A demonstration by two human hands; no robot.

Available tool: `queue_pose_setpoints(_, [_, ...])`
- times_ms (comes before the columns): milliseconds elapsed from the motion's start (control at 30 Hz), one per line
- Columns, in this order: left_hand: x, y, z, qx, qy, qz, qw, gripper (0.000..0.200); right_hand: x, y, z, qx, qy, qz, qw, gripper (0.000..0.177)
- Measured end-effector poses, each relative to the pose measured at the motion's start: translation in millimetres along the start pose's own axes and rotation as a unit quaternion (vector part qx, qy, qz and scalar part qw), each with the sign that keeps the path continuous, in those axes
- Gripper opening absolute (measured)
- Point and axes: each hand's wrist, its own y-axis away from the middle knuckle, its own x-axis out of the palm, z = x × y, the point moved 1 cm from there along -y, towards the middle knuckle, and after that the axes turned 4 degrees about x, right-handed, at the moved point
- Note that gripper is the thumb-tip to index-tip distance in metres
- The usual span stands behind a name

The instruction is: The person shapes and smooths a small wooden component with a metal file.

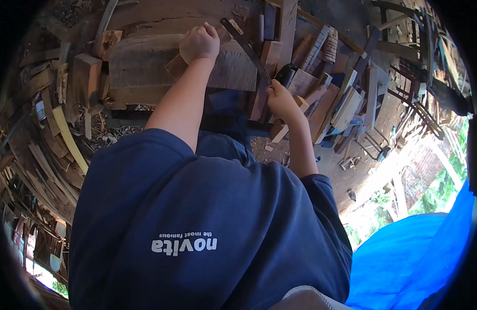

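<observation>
My left hand (199, 43) is closed in a fist at a small brown wood block (175, 66), whose corner sticks out below the wrist. Under both lies a thick, weathered grey timber (140, 62). To the right, my right hand (285, 102) has its fingers wrapped round the lower end of a long, narrow dark blade (246, 47). That blade slants up and left, its far tip beyond the timber's back edge. A black object (286, 75) is just above my right hand among the wood; its kind does not show.
Stacked wood offcuts (313, 85) crowd the right side, close to my right hand. An upright post (87, 77) stands left of the timber. Long boards (47, 165) lean at the far left. A blue tarp (409, 258) hangs at the lower right.
</observation>
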Motion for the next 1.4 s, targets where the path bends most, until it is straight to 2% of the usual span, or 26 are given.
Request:
queue_pose_setpoints(33, [-2.0, 1.8, -0.9, -0.001, 0.000, 0.003, 1.000, 0.042, -2.6, 5.2, -0.4, -0.047, 0.017, -0.023, 0.998, 0.022])
queue_pose_setpoints(100, [-6.2, 0.8, -4.0, 0.100, 0.024, 0.000, 0.995, 0.039, -8.4, 20.9, 18.2, -0.062, 0.052, -0.025, 0.996, 0.021])
queue_pose_setpoints(133, [-3.9, 0.3, -2.0, 0.102, 0.024, -0.001, 0.995, 0.039, -8.6, 26.9, 34.9, -0.082, 0.087, -0.029, 0.992, 0.021])
queue_pose_setpoints(200, [3.1, -2.7, 1.8, 0.253, 0.013, 0.015, 0.967, 0.035, 7.1, 24.4, 61.0, -0.052, 0.118, -0.033, 0.991, 0.021])
queue_pose_setpoints(267, [-1.0, -3.6, -0.8, 0.254, 0.004, 0.014, 0.967, 0.034, 26.7, 17.6, 74.9, -0.017, 0.147, -0.031, 0.989, 0.022])
queue_pose_setpoints(467, [-6.6, -2.4, -1.8, 0.256, 0.021, 0.001, 0.966, 0.032, 46.8, 0.1, 71.7, -0.060, 0.060, -0.119, 0.989, 0.023])
queue_pose_setpoints(533, [-6.0, -1.9, -2.1, 0.250, 0.018, 0.003, 0.968, 0.031, 40.6, 17.1, 71.6, -0.174, -0.057, -0.182, 0.966, 0.022])
queue_pose_setpoints(567, [-6.6, -1.8, -1.7, 0.249, 0.019, 0.002, 0.968, 0.031, 42.3, 19.2, 68.9, -0.175, -0.056, -0.182, 0.966, 0.022])
queue_pose_setpoints(633, [-9.0, -1.5, -3.5, 0.251, 0.025, -0.014, 0.967, 0.031, 44.7, 21.7, 65.3, -0.291, -0.125, -0.146, 0.937, 0.019])
queue_pose_setpoints(667, [-8.0, -2.3, -3.7, 0.250, 0.027, -0.015, 0.968, 0.031, 43.3, 19.3, 63.4, -0.292, -0.123, -0.147, 0.937, 0.019])
queue_pose_setpoints(733, [-6.0, -3.7, -1.9, 0.268, 0.032, -0.033, 0.962, 0.029, 43.3, 12.1, 64.3, -0.229, 0.033, -0.032, 0.972, 0.019])
queue_pose_setpoints(833, [-3.5, -2.2, -0.1, 0.270, 0.054, -0.057, 0.960, 0.028, 49.0, -1.3, 66.4, -0.224, 0.040, 0.001, 0.974, 0.020])
queue_pose_setpoints(1033, [-5.3, -1.9, 0.0, 0.267, 0.065, -0.039, 0.961, 0.029, 20.5, -13.5, 78.4, -0.231, 0.121, -0.003, 0.965, 0.027])
queue_pose_setpoints(1100, [-6.4, -1.8, -0.6, 0.266, 0.061, -0.041, 0.961, 0.029, 14.2, -17.3, 85.1, -0.253, 0.110, 0.003, 0.961, 0.027])
queue_pose_setpoints(1167, [-7.0, -2.2, -0.4, 0.266, 0.056, -0.041, 0.961, 0.029, 10.1, -18.5, 94.9, -0.209, 0.166, 0.018, 0.964, 0.032])
queue_pose_setpoints(1400, [-0.9, -1.3, 0.8, 0.262, 0.060, -0.045, 0.962, 0.028, 13.5, -25.0, 108.5, -0.198, 0.208, 0.027, 0.958, 0.037])
